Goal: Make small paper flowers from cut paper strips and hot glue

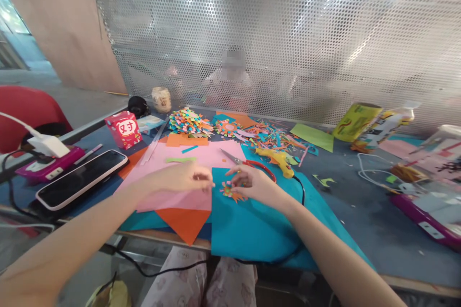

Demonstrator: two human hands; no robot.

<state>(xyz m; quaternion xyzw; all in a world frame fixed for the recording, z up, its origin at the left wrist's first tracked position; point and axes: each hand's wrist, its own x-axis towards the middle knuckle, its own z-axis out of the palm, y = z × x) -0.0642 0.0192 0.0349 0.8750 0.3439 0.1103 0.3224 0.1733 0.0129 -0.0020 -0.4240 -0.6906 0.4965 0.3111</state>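
Note:
My right hand (252, 183) holds a small fringed paper flower (227, 191) in orange, pink and green, just above a sheet of blue paper (248, 230). To its left, my left hand (196, 178) hovers over pink paper (162, 196) with thumb and fingers pinched together; whatever is between the tips is too small to make out. Scissors with red handles (266, 169) lie open behind my right hand. Beside them rests a yellow hot glue gun (277, 159), its black cord trailing to the right.
A heap of fringed paper pieces (189, 122), a finished-looking paper flower (227, 127) and shredded strips (270, 134) lie behind. At left are a phone (82, 177), a power strip (50, 165) and a red box (124, 129). A perforated metal screen (288, 48) borders the back.

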